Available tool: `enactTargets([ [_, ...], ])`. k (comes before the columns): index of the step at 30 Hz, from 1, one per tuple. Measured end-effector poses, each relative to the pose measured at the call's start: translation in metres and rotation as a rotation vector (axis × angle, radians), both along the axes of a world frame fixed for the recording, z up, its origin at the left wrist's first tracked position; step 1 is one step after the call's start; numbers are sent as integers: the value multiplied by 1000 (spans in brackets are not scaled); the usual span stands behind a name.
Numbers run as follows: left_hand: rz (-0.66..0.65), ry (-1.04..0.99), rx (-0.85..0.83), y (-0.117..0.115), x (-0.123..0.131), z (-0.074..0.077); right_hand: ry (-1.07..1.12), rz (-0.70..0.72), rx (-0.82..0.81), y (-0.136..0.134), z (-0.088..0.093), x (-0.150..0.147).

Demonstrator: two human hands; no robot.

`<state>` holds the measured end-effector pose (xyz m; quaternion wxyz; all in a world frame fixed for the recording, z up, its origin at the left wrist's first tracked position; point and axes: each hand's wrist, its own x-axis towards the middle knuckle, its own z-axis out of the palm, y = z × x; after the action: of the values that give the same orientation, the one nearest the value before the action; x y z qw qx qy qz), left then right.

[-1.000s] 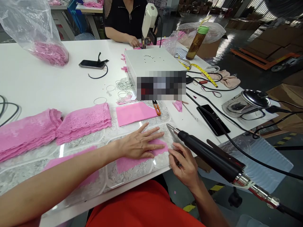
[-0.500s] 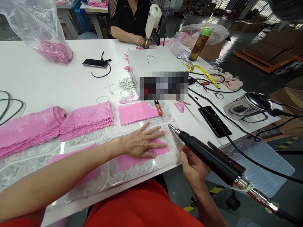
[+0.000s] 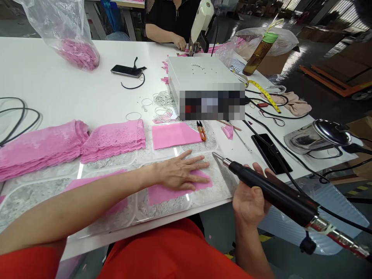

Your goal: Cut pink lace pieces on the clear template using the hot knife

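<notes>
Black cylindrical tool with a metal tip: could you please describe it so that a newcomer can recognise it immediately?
Find the white table, then the bare right hand at its near side. The black cylindrical tool slants across that hand. Unlike the flat black phone beyond it, it ends in a pointed metal tip.

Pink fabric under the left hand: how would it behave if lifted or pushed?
Probably floppy and light: the pink fabric looks thin. It may slide on the glossy mat, though the spread left hand likely pins it.
</notes>
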<state>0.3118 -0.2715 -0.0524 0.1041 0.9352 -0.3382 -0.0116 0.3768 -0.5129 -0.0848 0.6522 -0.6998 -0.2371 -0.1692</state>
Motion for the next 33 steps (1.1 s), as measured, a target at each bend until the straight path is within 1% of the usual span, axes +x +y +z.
enactTargets([
  [1, 2, 1, -2, 0, 0, 0, 28, 11, 71, 4, 1, 4],
  [3, 2, 6, -4, 0, 0, 0, 70, -32, 247, 12, 5, 12],
  [4, 1, 7, -4, 0, 0, 0, 74, -49, 307, 15, 9, 15],
  [7, -6, 5, -5, 0, 1, 1, 41, -133, 408, 14, 26, 21],
  [9, -9, -4, -14, 0, 1, 2, 11, -157, 396, 6, 38, 21],
  [10, -11, -8, -19, -1, 1, 3, 6, -141, 382, 1, 43, 20],
  [13, -16, -18, -21, -1, 1, 3, 36, -9, 369, -13, 55, 13],
  [15, -14, -21, -14, -2, 1, 2, 64, 64, 373, -17, 58, 8],
  [17, -12, -30, -13, -2, 1, 2, 73, 102, 363, -16, 59, 5],
  [25, -18, -72, -34, -1, 1, 1, 97, 162, 337, -10, 58, 4],
  [29, -13, -56, -32, -1, 1, 2, 104, 170, 336, -11, 58, 5],
  [33, -9, -43, -45, -1, 2, 3, 90, 155, 294, -11, 57, 5],
])
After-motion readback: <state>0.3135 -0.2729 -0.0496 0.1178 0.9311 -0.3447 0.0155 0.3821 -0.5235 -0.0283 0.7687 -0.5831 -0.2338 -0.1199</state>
